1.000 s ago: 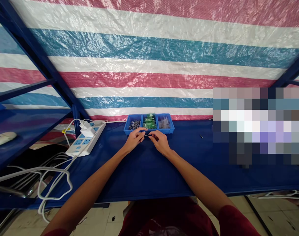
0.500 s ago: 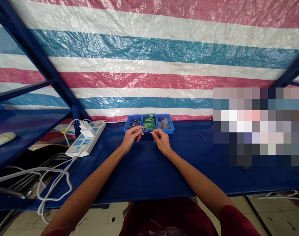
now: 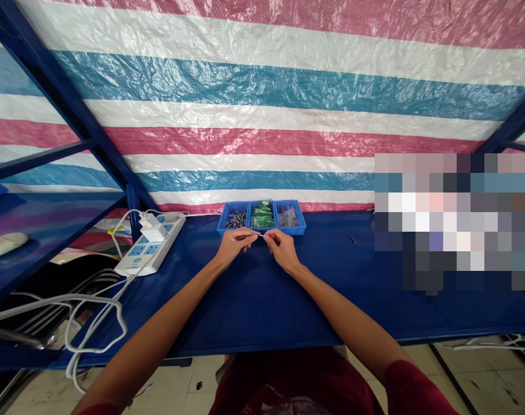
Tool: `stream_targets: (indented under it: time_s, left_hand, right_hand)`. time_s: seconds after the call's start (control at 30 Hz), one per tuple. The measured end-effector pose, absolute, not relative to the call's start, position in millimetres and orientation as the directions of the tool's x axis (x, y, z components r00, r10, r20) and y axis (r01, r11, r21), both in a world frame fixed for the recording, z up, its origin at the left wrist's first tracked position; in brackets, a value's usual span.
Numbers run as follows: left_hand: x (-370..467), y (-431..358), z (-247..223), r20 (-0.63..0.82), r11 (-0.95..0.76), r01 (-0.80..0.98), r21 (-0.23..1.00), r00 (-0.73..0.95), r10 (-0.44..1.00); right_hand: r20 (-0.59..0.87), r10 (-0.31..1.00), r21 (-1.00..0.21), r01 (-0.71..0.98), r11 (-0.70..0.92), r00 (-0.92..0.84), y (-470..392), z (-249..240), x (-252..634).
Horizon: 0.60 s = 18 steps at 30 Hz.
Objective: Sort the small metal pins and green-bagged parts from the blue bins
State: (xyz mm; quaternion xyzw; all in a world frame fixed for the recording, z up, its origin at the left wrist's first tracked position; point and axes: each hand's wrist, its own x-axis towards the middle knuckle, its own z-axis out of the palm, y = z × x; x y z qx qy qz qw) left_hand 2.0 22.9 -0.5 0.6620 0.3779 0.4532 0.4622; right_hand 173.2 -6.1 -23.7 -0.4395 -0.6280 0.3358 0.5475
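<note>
Above the blue table, my left hand and my right hand nearly meet, fingertips pinched. A thin, pale, stick-like piece bridges them; both hands grip it, and most of it is hidden by fingers. Its exact kind is too small to make out. Just behind my hands stands a blue divided tray. Small dark and metallic parts fill its left compartment. Green packets lie in the middle one, and greyish clear pieces in the right one.
A white power strip with a plugged-in adapter stands at left, its white cables hanging looped over the edge. A computer mouse rests on the side shelf. One small dark part lies right. The far right is pixelated.
My hands have drawn closer together, mainly the left moving right. Less of the thin pale piece shows between the fingertips now. The tray has stayed put.
</note>
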Motion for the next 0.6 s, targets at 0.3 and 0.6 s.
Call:
stream_targets:
  time_s: [0.3, 0.6]
  left_hand:
    - [2.6, 24.9, 0.3, 0.201, -0.207, -0.003, 0.978, 0.263, 0.944]
    - [-0.1, 22.2, -1.5, 0.304, -0.403, 0.33, 0.854, 0.313, 0.9]
  right_hand:
    - [0.412, 0.91, -0.876, 0.29, 0.386, 0.035, -5.1, -26.8, 174.0]
    - [0.408, 0.907, -0.882, 0.303, 0.362, 0.103, -3.2, -28.0, 176.3]
